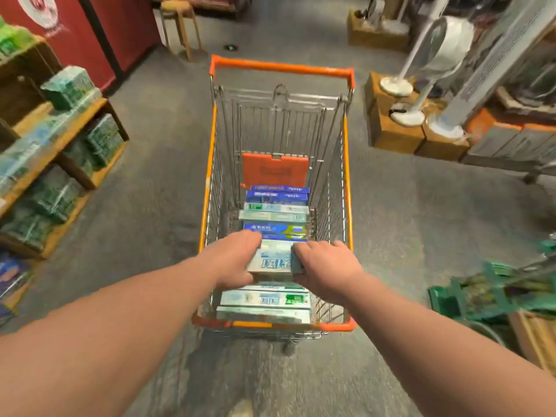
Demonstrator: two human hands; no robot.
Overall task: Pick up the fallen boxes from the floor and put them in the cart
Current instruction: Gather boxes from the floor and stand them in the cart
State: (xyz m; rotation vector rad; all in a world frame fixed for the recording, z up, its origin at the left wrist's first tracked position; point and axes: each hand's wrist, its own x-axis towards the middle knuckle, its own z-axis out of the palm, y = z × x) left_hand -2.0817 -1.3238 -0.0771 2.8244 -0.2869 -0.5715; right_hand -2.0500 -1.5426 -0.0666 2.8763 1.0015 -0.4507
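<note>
An orange-rimmed wire shopping cart (347, 164) stands in front of me on the grey floor. A row of long blue, white and green boxes (276, 213) lies along its bottom. I hold a pale blue-and-white box (273, 260) inside the basket, above that row, near the cart's front end. My left hand (237, 258) grips its left end and my right hand (323, 266) grips its right end. More white-green boxes (264, 300) lie under my hands.
Wooden shelves (60, 139) with green packs line the left. Fans (421, 85) on cardboard boxes stand at the right. A wooden stool (179, 25) is beyond the cart. Green packs (487, 293) lie low at the right.
</note>
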